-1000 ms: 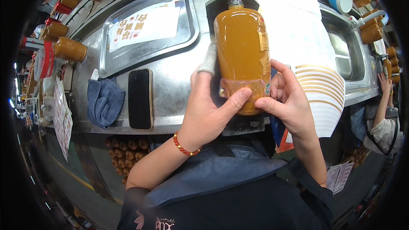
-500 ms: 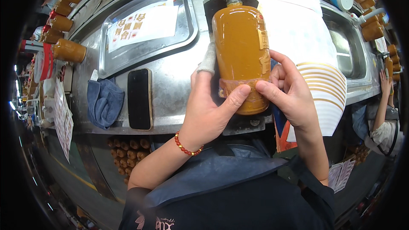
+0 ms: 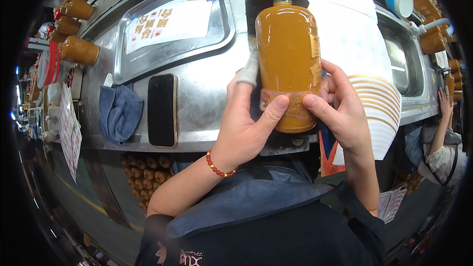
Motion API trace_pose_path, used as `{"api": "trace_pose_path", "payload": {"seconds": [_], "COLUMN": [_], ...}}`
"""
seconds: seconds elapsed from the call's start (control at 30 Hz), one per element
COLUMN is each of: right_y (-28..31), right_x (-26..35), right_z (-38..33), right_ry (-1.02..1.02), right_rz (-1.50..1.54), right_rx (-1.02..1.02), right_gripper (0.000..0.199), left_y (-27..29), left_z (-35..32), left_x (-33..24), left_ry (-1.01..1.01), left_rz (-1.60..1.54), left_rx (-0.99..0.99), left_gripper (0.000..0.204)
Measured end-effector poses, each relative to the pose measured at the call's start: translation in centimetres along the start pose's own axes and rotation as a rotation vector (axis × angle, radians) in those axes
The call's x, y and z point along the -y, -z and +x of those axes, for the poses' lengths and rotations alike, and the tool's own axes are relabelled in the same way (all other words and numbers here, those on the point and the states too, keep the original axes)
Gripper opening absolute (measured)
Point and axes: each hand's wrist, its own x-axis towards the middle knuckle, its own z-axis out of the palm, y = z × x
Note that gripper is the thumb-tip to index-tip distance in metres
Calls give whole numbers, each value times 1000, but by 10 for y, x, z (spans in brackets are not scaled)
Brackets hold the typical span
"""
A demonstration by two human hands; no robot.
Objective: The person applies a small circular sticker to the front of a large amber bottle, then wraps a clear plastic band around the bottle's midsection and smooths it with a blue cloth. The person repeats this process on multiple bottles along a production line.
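A glossy caramel-brown bottle (image 3: 287, 49) with a clear threaded neck is tilted up in front of me, its neck pointing away. Around its lower part runs a thin patterned decal band (image 3: 294, 99). My left hand (image 3: 249, 120) grips the bottle's lower left side, thumb pressed on the band; a grey knitted finger sleeve (image 3: 250, 70) covers one finger. On the lower right side my right hand (image 3: 345, 113) is closed around the bottle, its thumb on the band and its other fingers partly hidden. Behind the bottle is a dark angular stand (image 3: 253, 7).
Left on the steel bench (image 3: 197, 76) are a metal tray (image 3: 230, 24) with a decal sheet (image 3: 189, 22), a black phone (image 3: 162, 111) and a blue cloth (image 3: 120, 113). At right lie white sheets (image 3: 345, 34), gold-striped paper (image 3: 377, 113) and a sink (image 3: 419, 76). A co-worker's hand (image 3: 445, 102) shows far right.
My thumbs have moved apart, the right one sliding rightward along the band. The bottle and the stand appear slightly further right as the view shifts a little.
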Motion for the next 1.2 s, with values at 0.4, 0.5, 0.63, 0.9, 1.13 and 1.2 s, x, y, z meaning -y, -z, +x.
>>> {"api": "trace_pose_path", "payload": {"seconds": [0.4, 0.5, 0.63, 0.9, 1.13, 1.2], "right_y": [9, 16, 13, 9, 7, 5], "right_x": [2, -8, -9, -12, -4, 1], "right_z": [-6, -13, -21, -22, -15, -13], "right_ry": [-92, -126, -136, -106, -103, -90], "right_rz": [199, 208, 182, 139, 164, 98], "right_rx": [57, 64, 77, 65, 17, 18], "right_gripper": [68, 68, 72, 76, 73, 73], "left_y": [3, 2, 4, 4, 4, 3], "left_z": [-1, -1, -4, -5, -3, -3], "left_x": [0, -4, -11, -17, -2, -1], "left_ry": [-7, 22, 56, 110, 57, 34], "left_rz": [40, 23, 181, 328, 27, 44], "left_rx": [27, 45, 97, 112, 29, 22], "left_gripper": [77, 82, 83, 87, 72, 64]}}
